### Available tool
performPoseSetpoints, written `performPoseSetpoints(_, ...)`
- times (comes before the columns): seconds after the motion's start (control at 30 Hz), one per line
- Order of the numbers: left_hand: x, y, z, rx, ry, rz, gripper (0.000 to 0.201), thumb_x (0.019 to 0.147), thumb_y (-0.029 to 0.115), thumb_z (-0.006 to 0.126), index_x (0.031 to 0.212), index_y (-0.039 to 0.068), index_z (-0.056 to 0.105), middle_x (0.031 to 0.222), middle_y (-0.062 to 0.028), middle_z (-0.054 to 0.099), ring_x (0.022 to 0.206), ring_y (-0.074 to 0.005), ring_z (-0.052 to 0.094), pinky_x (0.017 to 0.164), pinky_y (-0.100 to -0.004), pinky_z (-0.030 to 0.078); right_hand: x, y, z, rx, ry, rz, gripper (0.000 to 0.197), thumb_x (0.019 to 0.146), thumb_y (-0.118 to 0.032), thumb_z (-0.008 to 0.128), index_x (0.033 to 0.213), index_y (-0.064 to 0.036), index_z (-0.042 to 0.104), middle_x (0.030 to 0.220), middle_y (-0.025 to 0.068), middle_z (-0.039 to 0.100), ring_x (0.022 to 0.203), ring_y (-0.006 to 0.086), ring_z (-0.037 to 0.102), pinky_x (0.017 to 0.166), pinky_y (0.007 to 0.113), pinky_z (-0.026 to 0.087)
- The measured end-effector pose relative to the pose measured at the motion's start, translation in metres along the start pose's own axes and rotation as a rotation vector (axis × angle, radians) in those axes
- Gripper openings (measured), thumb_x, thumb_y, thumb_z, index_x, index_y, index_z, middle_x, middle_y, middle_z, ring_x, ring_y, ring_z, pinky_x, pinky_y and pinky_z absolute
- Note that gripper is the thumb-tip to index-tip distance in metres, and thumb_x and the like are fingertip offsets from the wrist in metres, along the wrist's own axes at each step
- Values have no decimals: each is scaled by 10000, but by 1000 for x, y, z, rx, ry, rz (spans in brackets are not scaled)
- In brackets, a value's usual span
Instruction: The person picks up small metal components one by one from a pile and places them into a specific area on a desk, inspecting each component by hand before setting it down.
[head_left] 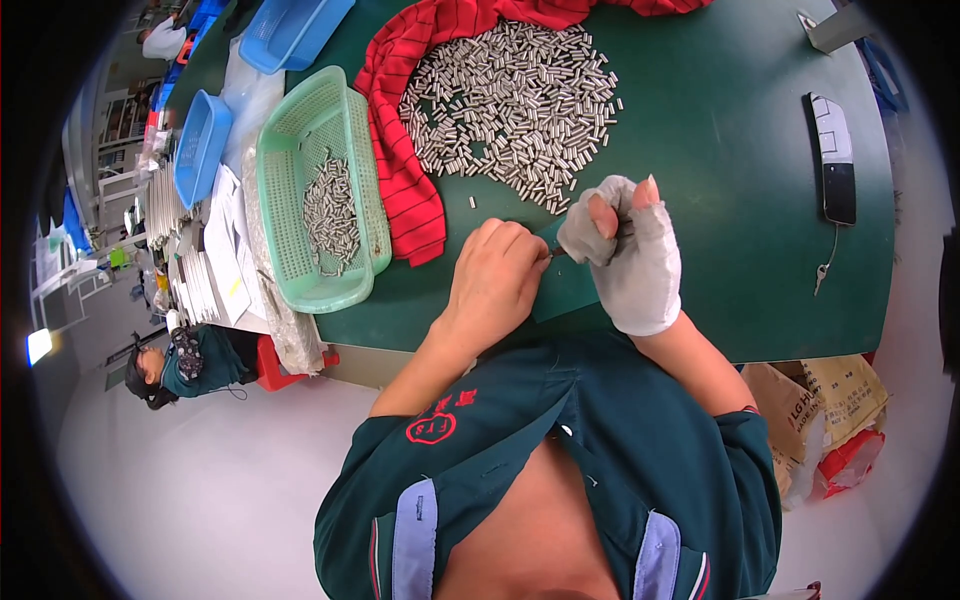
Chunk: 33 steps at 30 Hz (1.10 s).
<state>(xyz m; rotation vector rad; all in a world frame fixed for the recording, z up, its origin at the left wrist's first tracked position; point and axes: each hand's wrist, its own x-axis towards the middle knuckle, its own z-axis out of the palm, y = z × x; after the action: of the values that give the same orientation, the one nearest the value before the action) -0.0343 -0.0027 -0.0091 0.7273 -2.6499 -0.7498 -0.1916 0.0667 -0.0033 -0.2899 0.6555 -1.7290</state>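
My left hand (496,268) is bare and rests low over the table's near part, its fingers curled together. Beside it my right hand (632,262) wears a white glove with cut-off fingertips; its fingers are bent inward and the thumb points up. A small dark, thin piece shows at the left fingertips, between the hands, too small to name. Beneath them lies a flat green sheet (566,290). Just beyond spreads a big heap of short metal pins (520,100). One loose metal pin (472,202) lies apart, near my left hand.
A red striped cloth (408,205) borders the heap. Left of it stands a pale green basket (283,225) with more pins inside. Blue trays (203,145) are farther left. A phone (836,165) lies at the right, a key (821,278) below it. Another person (205,365) sits at the left.
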Motion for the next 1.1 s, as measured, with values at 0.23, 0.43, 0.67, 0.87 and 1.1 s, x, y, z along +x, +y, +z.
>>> performPoseSetpoints(0.23, -1, 0, 2, -3, 15, -7, 134, 737, 4, 688, 811, 26, 579, 796, -90, 553, 768, -300, 529, 697, -393, 438, 0, 0, 2, -28, 28, -1, 510, 1021, -475, 375, 698, -80, 392, 633, 3, 340, 591, 134, 311, 580, 282, 272)
performPoseSetpoints(0.43, -1, 0, 3, 3, 19, -8, 137, 735, 12, 689, 815, 27, 579, 795, -90, 553, 773, -301, 531, 704, -397, 439, 0, 0, 0, -31, 11, 4, 506, 1023, -464, 374, 696, -77, 393, 637, 5, 341, 591, 134, 316, 580, 282, 275)
performPoseSetpoints(0.67, -3, 1, 3, 8, 19, -7, 141, 732, 10, 687, 818, 26, 577, 802, -92, 558, 784, -303, 537, 713, -395, 442, -1, 1, 1, -25, 11, 0, 491, 1024, -444, 377, 698, -78, 394, 637, 5, 342, 590, 132, 321, 581, 281, 284)
performPoseSetpoints(0.87, -3, 1, 4, 0, 30, -3, 150, 724, 1, 688, 822, 22, 577, 802, -95, 558, 784, -304, 539, 712, -393, 443, 0, 0, 1, -39, 2, 13, 477, 1023, -433, 379, 701, -80, 394, 639, 4, 348, 591, 127, 332, 579, 275, 293)
performPoseSetpoints(1.1, -5, 0, 11, -15, 81, 3, 154, 715, -18, 680, 817, 16, 569, 795, -112, 557, 768, -316, 545, 686, -406, 448, 0, 7, -4, -121, 21, 15, 491, 1008, -458, 398, 695, -81, 366, 635, 4, 345, 582, 123, 345, 544, 277, 279)
